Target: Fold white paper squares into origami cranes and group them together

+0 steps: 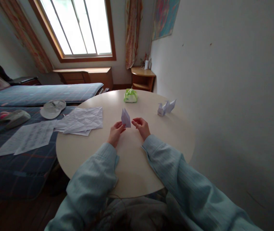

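Observation:
A small piece of folded white paper, with two pointed tips at the top, is held upright just above the round table. My left hand pinches its lower left edge between thumb and fingers. To the right of the paper, a little apart from it, is my right hand. Its thumb and fingers are bent and slightly apart, with nothing visible between them. Farther right on the table stand folded paper figures that look like origami birds.
A green and white tissue pack lies at the table's far side. Creased paper sheets overlap the left edge. Beside the table, a bed holds printed sheets and a cap. A white wall rises on the right.

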Motion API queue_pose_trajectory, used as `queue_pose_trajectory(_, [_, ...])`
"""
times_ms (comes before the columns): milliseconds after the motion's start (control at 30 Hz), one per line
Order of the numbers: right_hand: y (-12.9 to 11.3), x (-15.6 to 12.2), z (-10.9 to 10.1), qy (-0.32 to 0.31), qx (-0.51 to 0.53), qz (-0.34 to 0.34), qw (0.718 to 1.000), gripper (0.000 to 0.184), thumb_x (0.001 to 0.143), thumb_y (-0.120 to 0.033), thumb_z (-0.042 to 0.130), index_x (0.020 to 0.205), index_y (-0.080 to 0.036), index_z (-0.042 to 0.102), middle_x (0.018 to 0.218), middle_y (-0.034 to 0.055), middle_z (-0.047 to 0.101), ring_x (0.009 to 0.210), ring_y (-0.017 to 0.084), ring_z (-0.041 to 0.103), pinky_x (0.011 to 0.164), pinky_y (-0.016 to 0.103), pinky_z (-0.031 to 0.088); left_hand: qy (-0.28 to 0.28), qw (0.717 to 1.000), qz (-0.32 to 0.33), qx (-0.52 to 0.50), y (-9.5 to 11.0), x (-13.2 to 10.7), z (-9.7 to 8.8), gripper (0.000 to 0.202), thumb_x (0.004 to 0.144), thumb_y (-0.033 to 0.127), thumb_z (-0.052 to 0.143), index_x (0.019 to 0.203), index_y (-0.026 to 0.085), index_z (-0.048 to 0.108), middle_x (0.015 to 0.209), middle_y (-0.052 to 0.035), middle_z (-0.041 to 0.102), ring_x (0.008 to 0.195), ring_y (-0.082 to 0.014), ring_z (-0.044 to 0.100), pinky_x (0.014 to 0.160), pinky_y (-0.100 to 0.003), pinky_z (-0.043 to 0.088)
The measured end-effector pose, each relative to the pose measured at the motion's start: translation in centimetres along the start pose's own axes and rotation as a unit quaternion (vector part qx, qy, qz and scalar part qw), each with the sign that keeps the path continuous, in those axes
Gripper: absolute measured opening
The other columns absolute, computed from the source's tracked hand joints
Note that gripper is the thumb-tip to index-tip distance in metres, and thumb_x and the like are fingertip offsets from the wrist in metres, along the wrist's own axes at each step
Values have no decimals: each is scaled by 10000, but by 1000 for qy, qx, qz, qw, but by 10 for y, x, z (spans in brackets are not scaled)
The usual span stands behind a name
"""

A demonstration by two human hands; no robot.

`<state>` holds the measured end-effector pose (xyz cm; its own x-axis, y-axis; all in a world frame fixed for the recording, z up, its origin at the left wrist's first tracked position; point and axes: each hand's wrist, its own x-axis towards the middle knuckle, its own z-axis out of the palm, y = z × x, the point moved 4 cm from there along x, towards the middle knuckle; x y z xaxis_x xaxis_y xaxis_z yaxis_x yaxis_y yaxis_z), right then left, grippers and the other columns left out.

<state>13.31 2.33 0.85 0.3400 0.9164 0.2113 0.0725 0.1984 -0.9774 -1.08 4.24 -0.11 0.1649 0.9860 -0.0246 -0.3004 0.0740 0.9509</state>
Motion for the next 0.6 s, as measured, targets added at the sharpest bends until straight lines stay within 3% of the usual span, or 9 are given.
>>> queue_pose_trajectory(200, [8,0,6,-56,-27,15,998,276,577,-398,633,716,-165,583,705,6,599,636,108,534,594,250,437,46,999,16,-14,-1,4,-5,374,493,319,730,741,144,512,695,11,595,644,-85,563,701,-257,440])
queue_pose_trajectory(367, [9,-1,8,-77,-24,13,997,231,582,-362,633,683,-160,588,634,-8,585,607,106,534,587,251,435,47,999,22,-2,2,2,-4,385,483,351,730,704,148,489,647,37,546,604,-74,535,683,-255,435])
queue_pose_trajectory(600, [6,-4,13,-98,33,21,994,312,501,-376,696,665,-159,542,599,-24,574,553,94,527,543,240,424,49,997,44,42,5,1,-4,326,510,340,713,665,150,499,610,50,511,576,-61,492,600,-206,396])
